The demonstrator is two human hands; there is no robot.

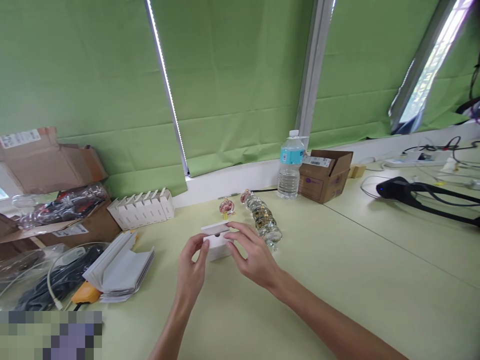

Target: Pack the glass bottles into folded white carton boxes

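A small white box (216,240) with its lid flap up sits on the pale green table (337,280), in the middle. My left hand (192,272) pinches the box's left side with thumb and fingers. My right hand (252,255) grips the right side, fingers curled over the top flap. Just behind the box stands a small pink and gold glass ornament (227,206). A row of several clear glass ornaments with gold trim (264,221) lies to the right of my right hand.
A row of folded white boxes (141,208) and a stack of flat white box blanks (119,268) lie at left, near open cardboard cartons (56,200) and cables. A water bottle (291,165), a small brown carton (325,174) and a black headset (403,190) are at right.
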